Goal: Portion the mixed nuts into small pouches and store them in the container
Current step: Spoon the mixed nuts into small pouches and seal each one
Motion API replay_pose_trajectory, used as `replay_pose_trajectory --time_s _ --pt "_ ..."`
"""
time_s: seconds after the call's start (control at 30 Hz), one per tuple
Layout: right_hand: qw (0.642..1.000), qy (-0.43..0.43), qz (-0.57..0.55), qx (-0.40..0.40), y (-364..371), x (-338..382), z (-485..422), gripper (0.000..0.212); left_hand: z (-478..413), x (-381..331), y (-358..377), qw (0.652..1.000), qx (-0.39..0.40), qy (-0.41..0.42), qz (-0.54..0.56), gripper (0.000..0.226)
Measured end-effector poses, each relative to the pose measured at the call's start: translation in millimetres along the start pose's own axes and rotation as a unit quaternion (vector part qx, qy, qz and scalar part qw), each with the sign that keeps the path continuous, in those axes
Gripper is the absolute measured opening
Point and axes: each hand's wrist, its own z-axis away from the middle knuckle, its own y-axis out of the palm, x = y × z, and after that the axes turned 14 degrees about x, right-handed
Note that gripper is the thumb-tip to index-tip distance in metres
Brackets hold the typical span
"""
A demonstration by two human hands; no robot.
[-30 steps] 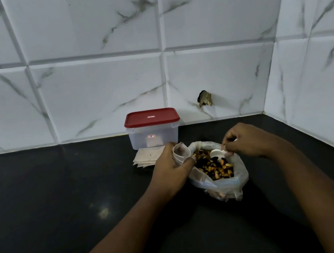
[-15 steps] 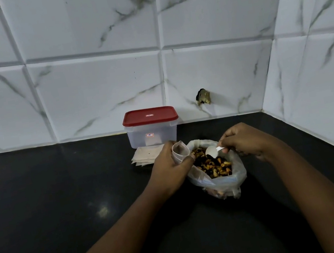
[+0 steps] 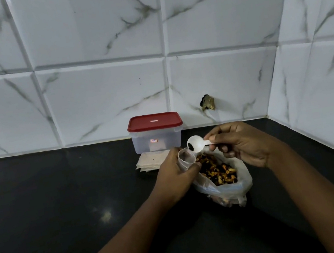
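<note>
Standing on a black countertop (image 3: 43, 215) against marble-look wall tiles (image 3: 100, 97): a clear container (image 3: 157, 142) with a red lid (image 3: 154, 121), lid on. Flat pale pouches (image 3: 152, 162) stacked just in front of it, touching its base.

Right of those, an open plastic bag (image 3: 226, 189) of mixed nuts (image 3: 217, 170) slumped on the counter, mouth rolled wide.

Left hand (image 3: 175, 175) closed around a small pouch (image 3: 186, 159), holding it upright with its mouth open, at the bag's left rim.

Right hand (image 3: 241, 145) pinching the handle of a white scoop (image 3: 195, 143) between thumb and fingertips. Scoop bowl tipped sideways just above the pouch mouth; one dark piece visible in it. Cannot tell whether the scoop touches the pouch.

Small dark broken patch (image 3: 207, 102) in the tile, behind the bag.
</note>
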Motion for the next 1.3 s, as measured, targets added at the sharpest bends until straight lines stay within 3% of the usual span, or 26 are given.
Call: replay_pose_trajectory --time_s 0.13,0.33,0.47,0.53,0.67,0.77,1.17,1.3 --pt "0.974 -0.003 0.221 0.043 15.7 1.3 0.1 0.013 -1.0 0.0 0.6 1.0 0.004 -0.005 -0.004 0.027" --pt "0.956 -0.028 0.291 -0.01 -17.4 26.7 25.2 0.016 -0.2 -1.7 0.3 1.0 -0.001 -0.007 -0.006 0.027" --pt "0.916 0.082 0.392 0.031 -50.3 17.8 37.0 0.02 0.3 -3.1 0.3 1.0 0.001 -0.01 -0.007 0.028" --pt "0.906 0.103 0.409 0.024 -49.3 6.2 29.2 0.021 0.0 -2.8 0.5 1.0 -0.001 -0.007 -0.01 0.027" --pt "0.895 0.049 0.439 -0.064 -31.5 -7.5 9.9 0.021 0.4 -3.5 0.5 1.0 -0.005 -0.001 -0.011 0.025" --pt "0.901 0.046 0.423 -0.087 -31.3 -3.1 11.6 0.018 0.5 -3.8 0.1 1.0 -0.006 0.0 -0.014 0.024" --pt "0.869 0.127 0.477 -0.028 -22.0 -3.6 9.4 0.015 1.0 -4.0 0.2 1.0 0.001 -0.006 -0.009 0.027" --pt "0.874 0.141 0.464 -0.001 -19.9 3.2 11.2 0.013 0.3 -3.4 -0.7 1.0 0.005 -0.004 -0.007 0.027"
